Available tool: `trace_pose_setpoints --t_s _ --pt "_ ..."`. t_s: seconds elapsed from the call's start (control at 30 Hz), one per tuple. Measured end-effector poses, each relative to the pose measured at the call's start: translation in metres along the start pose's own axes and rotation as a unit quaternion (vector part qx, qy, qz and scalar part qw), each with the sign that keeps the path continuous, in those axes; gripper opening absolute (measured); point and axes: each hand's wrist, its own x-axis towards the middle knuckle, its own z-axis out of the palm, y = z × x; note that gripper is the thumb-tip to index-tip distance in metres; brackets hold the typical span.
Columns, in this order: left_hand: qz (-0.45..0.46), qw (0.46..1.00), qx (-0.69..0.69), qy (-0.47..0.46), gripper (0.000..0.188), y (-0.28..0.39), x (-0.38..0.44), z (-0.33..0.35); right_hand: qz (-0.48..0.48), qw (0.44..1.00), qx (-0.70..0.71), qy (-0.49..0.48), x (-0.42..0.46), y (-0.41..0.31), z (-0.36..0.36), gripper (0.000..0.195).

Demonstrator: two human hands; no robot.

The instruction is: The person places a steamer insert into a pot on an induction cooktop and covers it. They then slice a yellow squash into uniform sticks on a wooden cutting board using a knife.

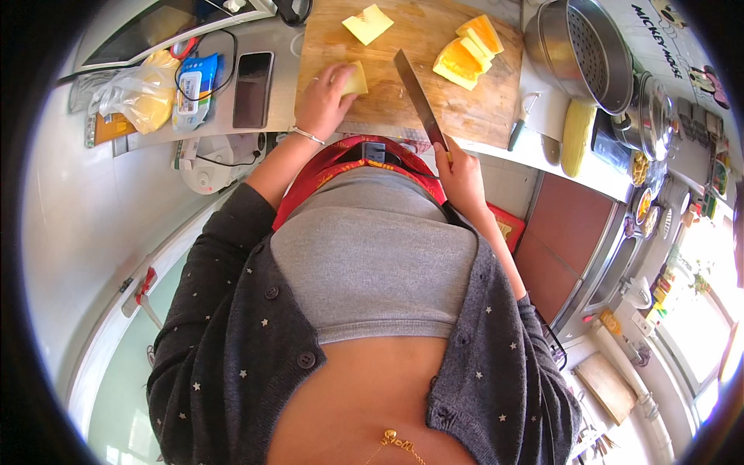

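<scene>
My left hand (329, 97) rests at the left side of a wooden cutting board (401, 110), its fingers around a pale yellow piece of pumpkin (356, 79). The lower part of that piece is hidden by the hand. In my right hand (462, 173) is the handle of a kitchen knife (417, 93); its long dark blade slants over the board, apart from the pieces. Farther back lies a square pumpkin piece (368, 24). On the board's right sit several orange-fleshed pumpkin pieces (464, 60), close together.
Left of the board are a phone (253, 90), a wipes packet (196, 93), a cable and a plastic bag (145, 93). To the right lie a peeler (524, 121), a long pale yellow-green vegetable (577, 138), a steamer pot (581, 55) and a glass-lidded pot (651, 116).
</scene>
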Motion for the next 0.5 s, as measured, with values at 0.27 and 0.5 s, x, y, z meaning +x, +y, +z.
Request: trace_pose_setpoints --t_s 0.27,0.5 --pt "0.029 0.999 0.015 0.029 0.058 -0.022 0.029 -0.005 0.041 0.999 -0.010 0.026 -0.013 0.021 -0.017 0.031" --pt "0.047 0.988 0.108 0.102 0.084 -0.025 0.063 0.006 0.056 0.998 -0.016 0.028 -0.018 0.028 -0.023 0.033"
